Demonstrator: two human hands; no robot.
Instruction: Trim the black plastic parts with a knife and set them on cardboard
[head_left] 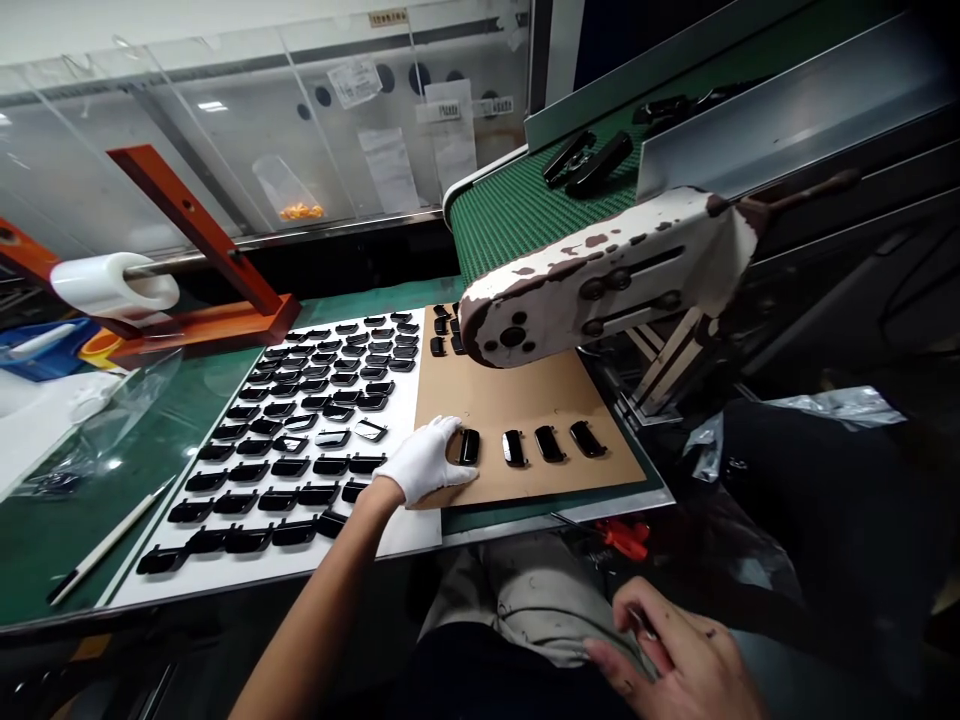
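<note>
My left hand [422,464], in a white glove, reaches over the cardboard sheet [517,390]. Its thumb and fingers close around the ends of a glossy black plastic part [469,447] lying there. To the right, three similar parts form a row, the nearest being a black part [514,448]. My right hand [675,650] is bare and hovers above my lap at the lower right. Its fingers are loosely curled and apart from the thumb, with nothing visible held. Many more black parts [295,532] lie in rows on the white sheet [409,530] at the left.
A green conveyor belt [510,215] carrying black pieces overhangs the cardboard's far right. Behind the left rows stands a wooden holder [195,235] with a plastic film roll [97,285]. A white pen-like stick [112,540] lies at left; a red-handled tool [624,538] is below the table edge.
</note>
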